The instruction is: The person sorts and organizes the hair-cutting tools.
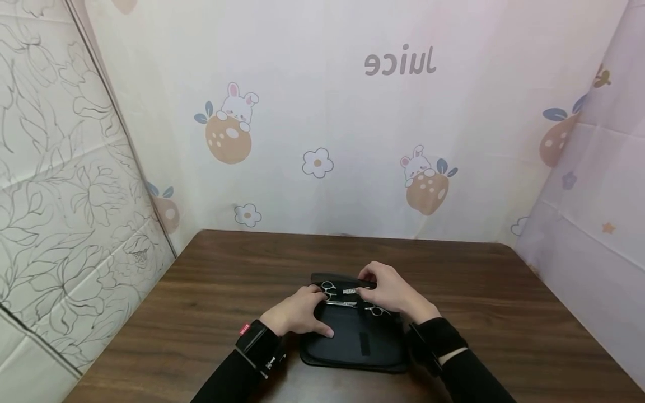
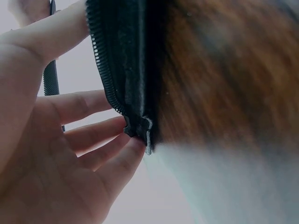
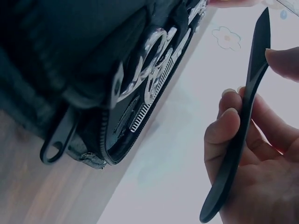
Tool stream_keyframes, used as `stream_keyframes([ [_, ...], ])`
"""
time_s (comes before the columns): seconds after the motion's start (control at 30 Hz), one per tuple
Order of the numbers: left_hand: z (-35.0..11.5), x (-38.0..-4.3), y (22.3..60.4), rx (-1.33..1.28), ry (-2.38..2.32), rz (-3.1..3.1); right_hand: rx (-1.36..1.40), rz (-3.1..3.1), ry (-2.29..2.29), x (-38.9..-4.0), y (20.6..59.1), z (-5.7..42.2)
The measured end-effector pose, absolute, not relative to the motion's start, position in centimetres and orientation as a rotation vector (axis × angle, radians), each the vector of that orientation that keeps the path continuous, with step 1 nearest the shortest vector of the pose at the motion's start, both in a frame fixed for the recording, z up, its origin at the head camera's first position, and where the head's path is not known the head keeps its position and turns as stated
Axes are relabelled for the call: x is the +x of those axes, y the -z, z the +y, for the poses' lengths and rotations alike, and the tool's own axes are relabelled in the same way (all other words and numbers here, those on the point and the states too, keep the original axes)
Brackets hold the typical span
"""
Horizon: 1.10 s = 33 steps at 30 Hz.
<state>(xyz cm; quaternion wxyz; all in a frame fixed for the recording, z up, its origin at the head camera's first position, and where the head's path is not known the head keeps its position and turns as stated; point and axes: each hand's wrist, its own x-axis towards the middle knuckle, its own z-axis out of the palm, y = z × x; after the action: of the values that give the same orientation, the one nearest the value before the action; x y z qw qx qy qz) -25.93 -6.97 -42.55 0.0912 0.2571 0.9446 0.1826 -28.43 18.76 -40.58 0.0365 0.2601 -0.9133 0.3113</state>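
Observation:
A black zip case lies on the table with its inner face up. Silver scissors sit in it, their ring handles and a toothed blade visible in the right wrist view. My left hand rests on the case's left side, thumb on the black panel; in the left wrist view its fingertips touch the zipped edge. At the far edge of the case, my right hand pinches a slim black comb between thumb and fingers. The comb's teeth show in the left wrist view.
The brown wooden table extends around the case. Behind it hangs a white printed curtain, with more patterned sheets on the left and right. A black zipper pull dangles from the case. Dark bands circle both wrists.

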Motion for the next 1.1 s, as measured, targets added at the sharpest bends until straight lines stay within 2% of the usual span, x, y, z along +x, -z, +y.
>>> stream_keyframes([
  [0.7,-7.3,-26.2,42.6,0.672,-0.608,2.781,0.821,-2.842,-0.937,-26.9,40.6,19.6],
  [1.1,-7.8,-26.5,42.1,0.71,-0.672,2.914,0.799,-2.82,-0.954,-26.6,39.9,20.2],
])
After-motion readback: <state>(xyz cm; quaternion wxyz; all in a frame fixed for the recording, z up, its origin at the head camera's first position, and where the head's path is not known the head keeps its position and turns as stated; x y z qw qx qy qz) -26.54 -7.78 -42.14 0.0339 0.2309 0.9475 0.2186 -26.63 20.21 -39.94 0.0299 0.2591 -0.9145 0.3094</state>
